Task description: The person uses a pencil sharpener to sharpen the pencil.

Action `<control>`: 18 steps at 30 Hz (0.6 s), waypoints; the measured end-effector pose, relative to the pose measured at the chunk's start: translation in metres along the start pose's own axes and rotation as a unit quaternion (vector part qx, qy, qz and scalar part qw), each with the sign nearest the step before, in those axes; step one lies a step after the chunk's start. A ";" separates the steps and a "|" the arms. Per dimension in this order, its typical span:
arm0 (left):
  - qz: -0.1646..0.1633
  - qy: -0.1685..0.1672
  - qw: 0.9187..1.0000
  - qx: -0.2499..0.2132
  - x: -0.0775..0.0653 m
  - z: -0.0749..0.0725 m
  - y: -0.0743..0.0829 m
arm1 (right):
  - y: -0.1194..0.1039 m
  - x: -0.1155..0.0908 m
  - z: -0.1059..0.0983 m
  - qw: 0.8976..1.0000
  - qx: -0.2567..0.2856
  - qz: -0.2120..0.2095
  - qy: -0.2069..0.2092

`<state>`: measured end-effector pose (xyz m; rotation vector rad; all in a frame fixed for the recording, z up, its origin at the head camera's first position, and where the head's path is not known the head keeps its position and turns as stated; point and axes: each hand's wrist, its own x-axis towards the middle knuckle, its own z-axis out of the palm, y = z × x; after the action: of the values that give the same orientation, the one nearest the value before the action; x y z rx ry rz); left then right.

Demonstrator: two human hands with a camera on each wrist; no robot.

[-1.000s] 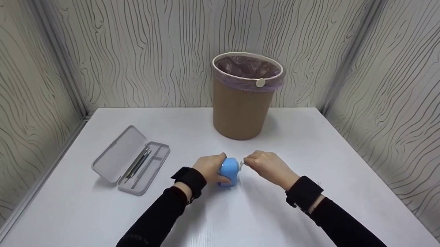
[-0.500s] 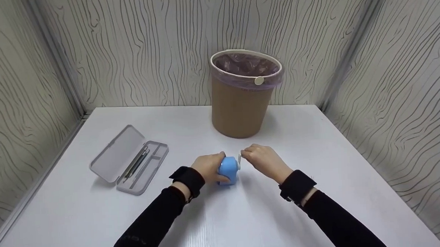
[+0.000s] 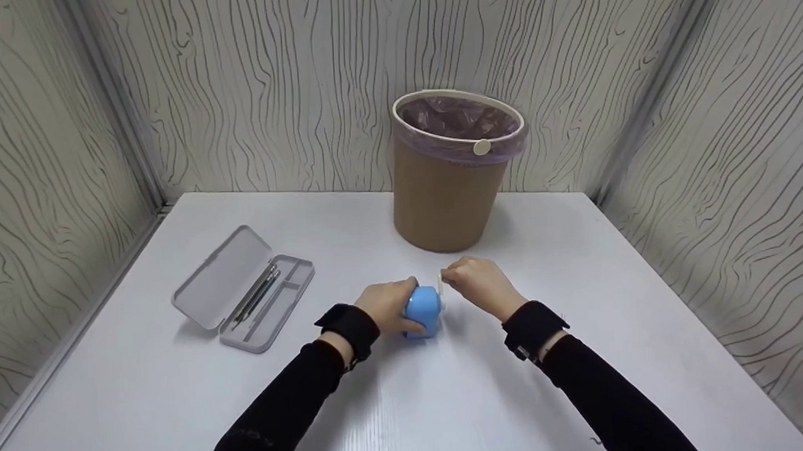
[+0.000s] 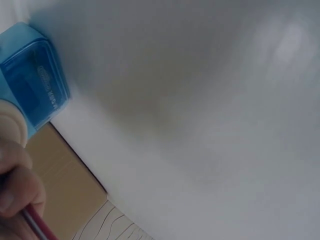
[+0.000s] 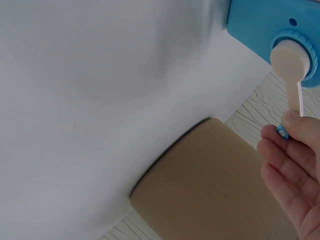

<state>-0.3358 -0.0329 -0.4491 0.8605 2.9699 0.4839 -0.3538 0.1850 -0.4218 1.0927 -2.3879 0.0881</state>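
Observation:
A blue crank pencil sharpener (image 3: 424, 311) stands on the white table; my left hand (image 3: 386, 307) grips its left side. The left wrist view shows its clear blue drawer (image 4: 37, 85) and cream round part (image 4: 11, 124). Below that, curled fingers (image 4: 20, 185) hold a thin dark red rod (image 4: 37, 222), pencil-like, its far end out of view. On the sharpener's right, my right hand (image 3: 481, 283) pinches the end of the cream crank (image 5: 291, 62) between thumb and fingers. The crank arm points away from me, towards the bin.
A brown bin (image 3: 444, 204) with a purple liner stands behind the hands. At the left lies an open grey pencil case (image 3: 291, 303) with several pencils (image 3: 254, 297) inside. Patterned panels (image 3: 270, 90) enclose the table (image 3: 528, 408) at the back and sides.
My right hand has moved up and away from me, swinging the crank's end upward in the head view. The left hand stays on the sharpener. The whole head view has shifted slightly.

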 end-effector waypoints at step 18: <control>-0.003 0.001 1.000 -0.004 0.000 0.004 -0.002 | 0.002 -0.002 0.023 0.987 0.053 0.071 -0.135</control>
<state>-0.3368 -0.0329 -0.4533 0.8511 2.9687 0.4971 -0.3643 0.1818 -0.4427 1.0367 -2.7317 0.1257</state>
